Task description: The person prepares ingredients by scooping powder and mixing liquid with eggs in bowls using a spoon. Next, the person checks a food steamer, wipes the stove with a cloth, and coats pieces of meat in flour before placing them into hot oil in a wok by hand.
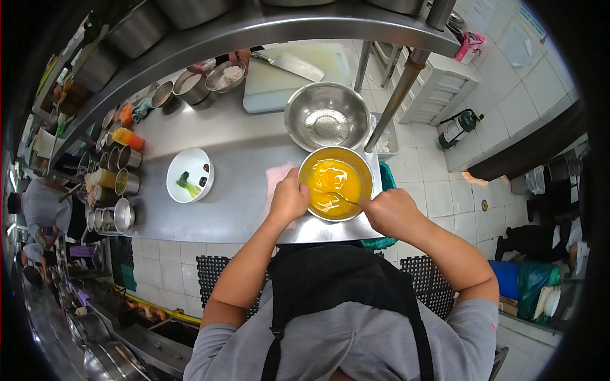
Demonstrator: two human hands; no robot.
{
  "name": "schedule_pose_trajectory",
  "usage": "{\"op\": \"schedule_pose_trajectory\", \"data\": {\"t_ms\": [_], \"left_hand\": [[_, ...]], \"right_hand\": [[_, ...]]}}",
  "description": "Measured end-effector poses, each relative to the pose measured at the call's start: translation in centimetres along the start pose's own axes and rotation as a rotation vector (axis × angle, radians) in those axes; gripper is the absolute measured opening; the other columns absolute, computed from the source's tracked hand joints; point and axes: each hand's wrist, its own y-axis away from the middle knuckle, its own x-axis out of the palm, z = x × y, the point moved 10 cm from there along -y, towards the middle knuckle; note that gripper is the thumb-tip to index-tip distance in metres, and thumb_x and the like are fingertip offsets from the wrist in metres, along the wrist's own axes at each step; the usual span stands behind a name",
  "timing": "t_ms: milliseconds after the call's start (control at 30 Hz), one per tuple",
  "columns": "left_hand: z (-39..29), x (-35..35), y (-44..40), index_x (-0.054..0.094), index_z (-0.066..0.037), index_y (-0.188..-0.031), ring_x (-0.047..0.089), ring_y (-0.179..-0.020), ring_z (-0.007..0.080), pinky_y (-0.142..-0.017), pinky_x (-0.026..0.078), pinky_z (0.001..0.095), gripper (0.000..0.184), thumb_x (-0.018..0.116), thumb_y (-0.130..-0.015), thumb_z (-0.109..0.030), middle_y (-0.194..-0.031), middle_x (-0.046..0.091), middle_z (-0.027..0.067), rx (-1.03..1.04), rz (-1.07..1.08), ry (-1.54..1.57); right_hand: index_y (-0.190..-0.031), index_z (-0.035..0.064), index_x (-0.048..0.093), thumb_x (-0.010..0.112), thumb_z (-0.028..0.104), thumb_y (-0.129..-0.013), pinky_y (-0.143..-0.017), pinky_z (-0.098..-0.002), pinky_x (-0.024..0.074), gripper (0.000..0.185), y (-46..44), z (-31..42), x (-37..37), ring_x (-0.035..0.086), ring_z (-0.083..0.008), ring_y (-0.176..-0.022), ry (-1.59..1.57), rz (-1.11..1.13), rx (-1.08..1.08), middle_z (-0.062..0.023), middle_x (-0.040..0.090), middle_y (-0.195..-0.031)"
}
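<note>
A metal bowl (366,168) of yellow liquid (333,181) stands near the front right edge of the steel table. My left hand (290,197) grips its left rim. My right hand (392,213) is closed around the handle of a metal utensil (343,199), whose far end dips into the liquid. What kind of utensil it is stays hidden. Directly behind stands a larger, empty metal bowl (327,117). A pink cloth (278,178) lies beside my left hand. Farther left, a white bowl (190,162) holds green leaves and small dark pieces.
A knife (295,66) lies on cutting boards (264,101) at the back. Another person's hands (238,57) are near a bowl of white contents (225,76). Metal containers and an orange squeeze bottle (128,139) stand left. An overhead shelf (286,28) and its post (400,95) border the workspace.
</note>
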Motion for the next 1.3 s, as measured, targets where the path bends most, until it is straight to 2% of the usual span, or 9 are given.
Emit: {"op": "schedule_pose_trajectory", "data": {"t_ms": [167, 233, 333, 567, 733, 867, 1100, 1300], "left_hand": [[0.0, 0.0, 0.0, 0.058, 0.003, -0.116, 0.065, -0.092, 0.0453, -0.082, 0.052, 0.0474, 0.034, 0.053, -0.084, -0.008, -0.097, 0.066, 0.0299, 0.002, 0.004, 0.0], [-0.2, 0.0, 0.0, 0.058, 0.003, -0.116, 0.065, -0.091, 0.0453, -0.082, 0.052, 0.0474, 0.034, 0.053, -0.084, -0.008, -0.096, 0.066, 0.0298, 0.016, 0.005, 0.016], [-0.2, 0.1, -0.1, 0.054, 0.007, -0.121, 0.065, -0.089, 0.0468, -0.082, 0.052, 0.0507, 0.04, 0.052, -0.085, -0.009, -0.095, 0.065, 0.0333, 0.045, 0.017, -0.007], [0.3, 0.3, -0.2, 0.052, 0.008, -0.127, 0.065, -0.092, 0.0472, -0.085, 0.051, 0.0502, 0.046, 0.052, -0.085, -0.01, -0.098, 0.065, 0.0342, 0.01, 0.014, -0.045], [0.6, 0.4, -0.2, 0.052, 0.008, -0.127, 0.065, -0.091, 0.0476, -0.084, 0.051, 0.0503, 0.046, 0.052, -0.085, -0.011, -0.097, 0.064, 0.0349, 0.011, 0.02, -0.009], [0.6, 0.4, -0.1, 0.052, 0.008, -0.127, 0.065, -0.089, 0.0476, -0.084, 0.051, 0.0507, 0.046, 0.052, -0.085, -0.011, -0.096, 0.065, 0.0344, -0.009, 0.037, -0.007], [-0.1, 0.2, -0.1, 0.052, 0.008, -0.125, 0.065, -0.086, 0.0476, -0.081, 0.052, 0.0515, 0.044, 0.052, -0.085, -0.01, -0.092, 0.065, 0.034, 0.011, 0.036, -0.011], [-0.4, -0.2, 0.0, 0.054, 0.008, -0.122, 0.065, -0.084, 0.0484, -0.08, 0.051, 0.0525, 0.041, 0.053, -0.085, -0.01, -0.09, 0.065, 0.0341, 0.043, 0.003, 0.007]], "right_hand": [[-0.088, 0.0065, 0.069, 0.059, 0.009, -0.076, -0.055, -0.0426, 0.0539, 0.017, 1.0, -1.5, -0.4, 0.068, -0.0312, -0.06, 0.091, 0.072, 0.02, -0.0137, 0.067, -0.065], [-0.085, 0.0055, 0.068, 0.058, 0.008, -0.076, -0.053, -0.0418, 0.0536, 0.014, 0.8, -2.1, -1.5, 0.068, -0.0308, -0.059, 0.141, -0.074, 0.029, -0.0145, 0.066, -0.064], [-0.086, 0.0045, 0.067, 0.058, 0.008, -0.075, -0.053, -0.0413, 0.0534, 0.015, -0.3, -2.5, -1.3, 0.067, -0.0308, -0.058, 0.144, -0.093, 0.052, -0.0146, 0.065, -0.063], [-0.093, 0.0047, 0.068, 0.058, 0.01, -0.076, -0.053, -0.0423, 0.0532, 0.02, -1.6, -1.2, 0.1, 0.068, -0.0307, -0.059, 0.041, -0.12, 0.035, -0.0145, 0.066, -0.064], [-0.098, 0.008, 0.07, 0.058, 0.01, -0.078, -0.054, -0.044, 0.0531, 0.023, -0.7, -0.2, 0.3, 0.068, -0.0304, -0.059, 0.025, 0.027, -0.03, -0.0136, 0.066, -0.064], [-0.096, 0.0081, 0.069, 0.058, 0.01, -0.077, -0.054, -0.044, 0.053, 0.022, 0.4, -1.4, -0.6, 0.067, -0.0304, -0.059, 0.067, 0.054, 0.005, -0.0135, 0.066, -0.063], [-0.093, 0.0072, 0.068, 0.059, 0.009, -0.076, -0.052, -0.0437, 0.052, 0.019, -0.8, -3.1, -0.3, 0.067, -0.0312, -0.058, 0.135, -0.088, 0.085, -0.0142, 0.065, -0.062], [-0.091, 0.0063, 0.069, 0.057, 0.011, -0.08, -0.055, -0.0451, 0.0525, 0.017, -1.8, -1.3, -0.2, 0.066, -0.0335, -0.06, -0.043, -0.075, 0.058, -0.0157, 0.065, -0.065]]}}
